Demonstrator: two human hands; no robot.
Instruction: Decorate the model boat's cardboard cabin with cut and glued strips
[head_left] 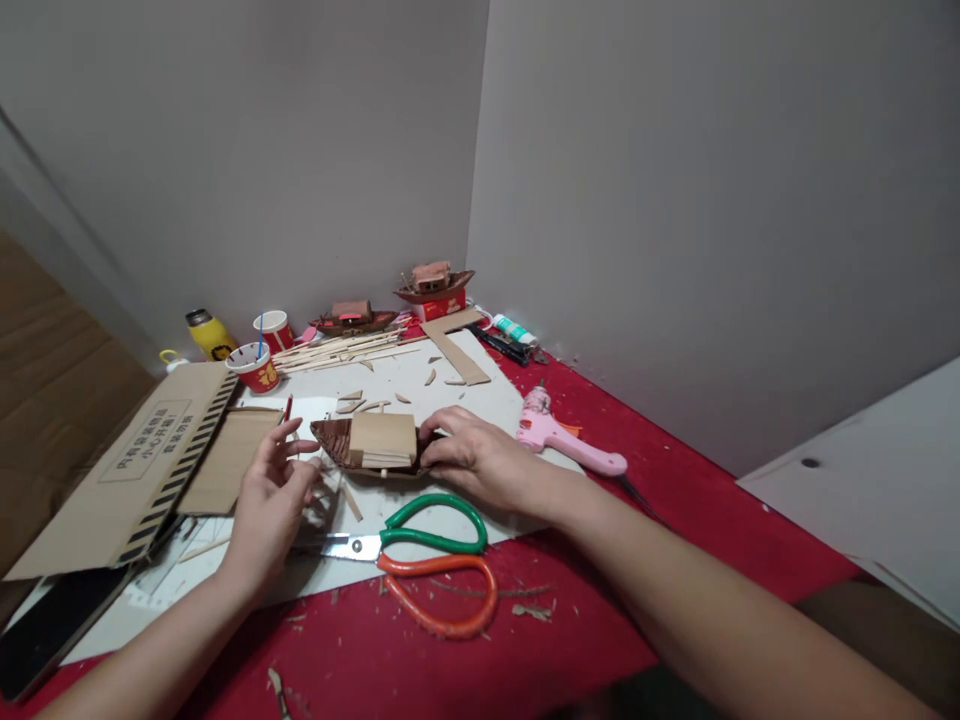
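A small model boat [383, 444] with a brown hull and a plain cardboard cabin roof sits on the white sheet at the centre. My right hand [469, 455] grips its right end, thumb and fingers closed around the hull. Just left of the pointed bow, my left hand [277, 475] is held with its fingers apart and nothing between them. A pair of scissors [435, 560] with one green and one orange handle lies in front of the boat. Part of their blades is hidden behind my left hand.
A pink glue gun [566, 435] lies right of my right hand. Two finished model boats [354, 318] stand at the back beside thin wooden sticks [337, 352]. Paper cups [253, 368], a yellow bottle [210, 335] and printed cardboard [142, 460] occupy the left. Cardboard scraps [430, 377] lie behind the boat.
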